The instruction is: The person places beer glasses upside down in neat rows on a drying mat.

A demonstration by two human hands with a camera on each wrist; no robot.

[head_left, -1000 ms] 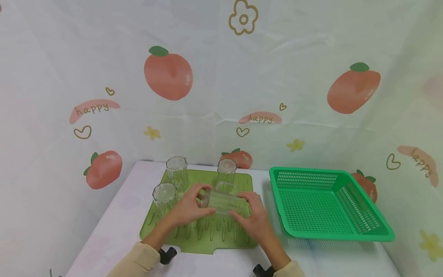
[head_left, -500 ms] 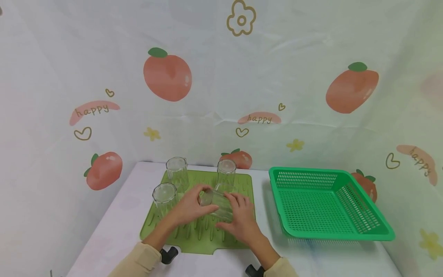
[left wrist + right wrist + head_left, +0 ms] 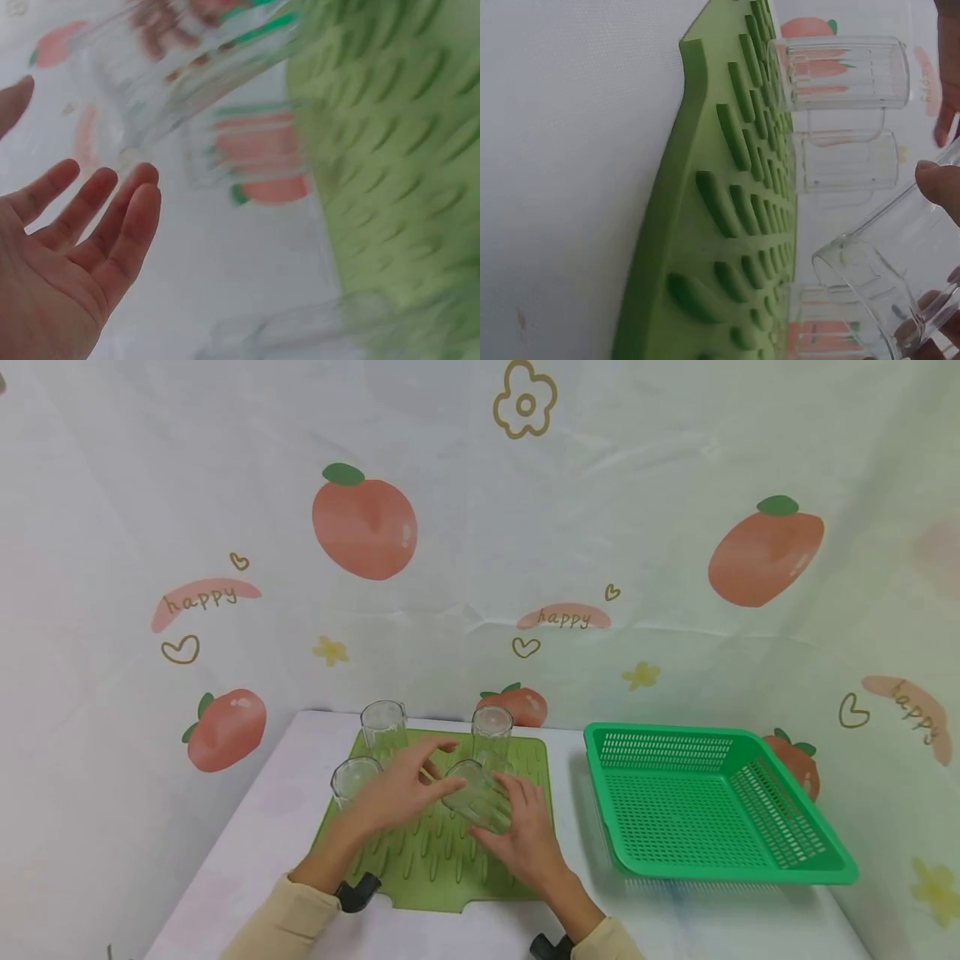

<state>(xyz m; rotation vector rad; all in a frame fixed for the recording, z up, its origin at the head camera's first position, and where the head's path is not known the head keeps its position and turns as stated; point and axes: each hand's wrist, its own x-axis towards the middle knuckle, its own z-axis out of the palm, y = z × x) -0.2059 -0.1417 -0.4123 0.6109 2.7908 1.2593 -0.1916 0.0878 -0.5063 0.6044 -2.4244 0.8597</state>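
Note:
A clear glass mug (image 3: 477,800) is held tilted over the green drying mat (image 3: 435,881). My right hand (image 3: 528,843) grips it from the right, thumb on the near side and fingers on the far side; in the right wrist view the thumb and fingertips show on the mug (image 3: 885,259). Left of it is my left hand (image 3: 397,789), fingers loosely spread and apart from the glass, with nothing in the palm in the left wrist view. Three similar mugs stand on the mat: one back left (image 3: 384,731), one back right (image 3: 492,735), one front left (image 3: 352,781), partly hidden by the left hand.
A green plastic basket (image 3: 686,827) with mesh sides stands to the right of the mat on the white table (image 3: 225,860). Behind the table hangs a white cloth (image 3: 450,652) printed with fruit. The standing mugs are close to the left hand.
Both hands had hold of the mug before; the left has let go and drawn slightly up and left. The right hand has moved left with the mug, whose left end is now turned up more.

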